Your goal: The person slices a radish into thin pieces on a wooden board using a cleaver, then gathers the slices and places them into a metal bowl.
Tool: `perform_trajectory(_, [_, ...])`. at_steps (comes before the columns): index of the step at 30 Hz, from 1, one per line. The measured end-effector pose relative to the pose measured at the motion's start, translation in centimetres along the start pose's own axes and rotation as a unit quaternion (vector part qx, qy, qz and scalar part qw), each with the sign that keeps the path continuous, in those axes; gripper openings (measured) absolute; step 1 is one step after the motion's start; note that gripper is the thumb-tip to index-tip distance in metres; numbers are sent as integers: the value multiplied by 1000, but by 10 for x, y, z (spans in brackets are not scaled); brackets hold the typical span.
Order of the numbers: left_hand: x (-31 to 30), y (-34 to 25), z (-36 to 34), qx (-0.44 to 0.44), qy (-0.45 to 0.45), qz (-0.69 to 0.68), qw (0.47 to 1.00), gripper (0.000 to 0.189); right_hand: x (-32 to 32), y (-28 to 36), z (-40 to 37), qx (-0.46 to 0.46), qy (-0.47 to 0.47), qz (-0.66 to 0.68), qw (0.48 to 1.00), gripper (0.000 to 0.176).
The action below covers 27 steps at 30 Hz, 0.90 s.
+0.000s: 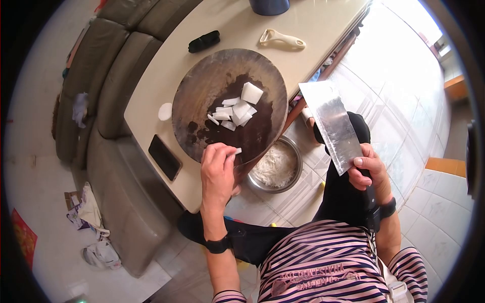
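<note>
My left hand (218,169) is at the near edge of the round wooden chopping board (194,96), its fingers pinching a small white piece (238,151). Several white slices (241,108) and a thicker white chunk (251,93) lie on the board's dark, wet-looking middle. To the right of the board, my right hand (368,167) grips a broad cleaver (331,126), its blade raised clear of the board. Below the board's edge, a metal bowl (299,162) holds white shreds (275,166).
On the cream table (146,108) are a peeler (283,40), a black object (204,41), a phone (165,157), a white round piece (165,111) and a blue container (269,6). A grey sofa (118,187) stands at left. My knees flank the bowl.
</note>
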<state>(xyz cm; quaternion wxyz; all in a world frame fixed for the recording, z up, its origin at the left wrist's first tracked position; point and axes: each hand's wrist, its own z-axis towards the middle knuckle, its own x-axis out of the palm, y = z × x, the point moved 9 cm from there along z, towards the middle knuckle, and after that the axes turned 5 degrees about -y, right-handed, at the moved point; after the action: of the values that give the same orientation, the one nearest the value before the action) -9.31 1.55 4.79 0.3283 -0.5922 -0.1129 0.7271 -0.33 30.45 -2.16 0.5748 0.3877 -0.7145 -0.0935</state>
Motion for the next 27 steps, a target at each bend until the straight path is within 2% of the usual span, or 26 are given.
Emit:
perform_trajectory(6, [-4,-8,7,21,-29,-46,998,18,1,0,1,4,8,8,1000,15])
perform_trajectory(12, [10,11,32,-29,-57,62,996,32,0,1,1,-2,1,-1,1000,15])
perform_trajectory(22, [14,18,41,-87,-101,106,985,29,4,0,2,7,-7,-7,1000,17])
perform_trajectory(25, [11,10,35,-67,-114,116,984,28,3,0,1,7,-10,-9,1000,18])
perform_trajectory(27, [10,7,29,-84,-110,108,984,28,3,0,1,7,-12,-8,1000,18])
